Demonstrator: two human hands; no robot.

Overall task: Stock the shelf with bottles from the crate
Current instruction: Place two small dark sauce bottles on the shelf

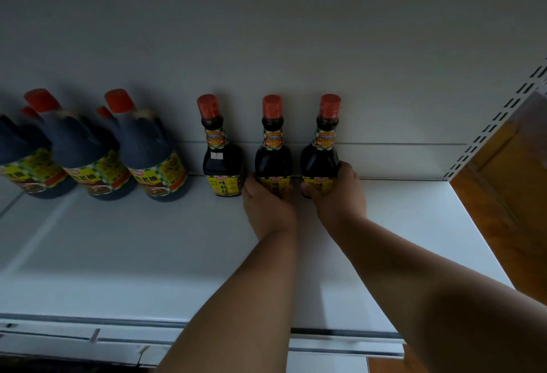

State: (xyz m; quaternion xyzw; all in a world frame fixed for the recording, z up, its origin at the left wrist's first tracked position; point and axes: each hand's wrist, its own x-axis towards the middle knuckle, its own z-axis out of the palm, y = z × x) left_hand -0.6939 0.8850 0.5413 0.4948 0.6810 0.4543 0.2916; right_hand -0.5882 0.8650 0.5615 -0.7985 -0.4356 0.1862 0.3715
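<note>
Two small bottles are held upright at the back of the white shelf: the middle bottle is gripped at its base by the left hand, the right bottle by the right hand, fingers curled round each. A third bottle stands free just left; three large jugs stand further left.

Plain white back panel in dim, even light; slotted metal upright at right edge; orange-brown wood surface beyond upright.
</note>
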